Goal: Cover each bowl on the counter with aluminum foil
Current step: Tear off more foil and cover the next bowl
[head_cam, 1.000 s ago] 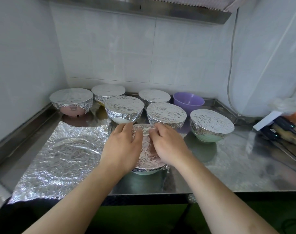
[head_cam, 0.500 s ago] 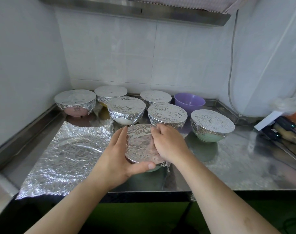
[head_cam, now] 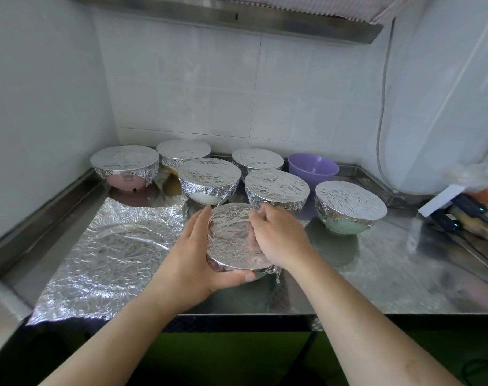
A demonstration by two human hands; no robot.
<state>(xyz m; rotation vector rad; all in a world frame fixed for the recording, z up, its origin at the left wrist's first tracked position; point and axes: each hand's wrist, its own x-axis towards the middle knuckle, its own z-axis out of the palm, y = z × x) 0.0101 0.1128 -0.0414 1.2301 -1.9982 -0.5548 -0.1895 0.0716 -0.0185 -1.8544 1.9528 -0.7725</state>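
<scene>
A foil-covered bowl [head_cam: 233,240] sits near the front of the steel counter [head_cam: 404,274]. My left hand [head_cam: 194,263] wraps its left side, thumb curled under the front rim. My right hand [head_cam: 279,235] presses the foil down over the right rim, fingers curled. Behind stand several bowls with foil tops, the nearest ones being a white bowl [head_cam: 209,179], a foil-topped bowl [head_cam: 277,188] and a green bowl [head_cam: 350,207]. A purple bowl [head_cam: 313,167] at the back stands uncovered. A loose crinkled foil sheet [head_cam: 112,252] lies flat on the left.
Tiled walls close the back and left. On the right edge lie a white card, black devices with cables [head_cam: 454,221] and bagged items. A cord [head_cam: 380,112] hangs down the right wall. The counter's front edge runs just below my wrists.
My left hand has slid from the top of the bowl to its left side, thumb now under the front rim. My right hand has shifted to the right rim. The view came closer.
</scene>
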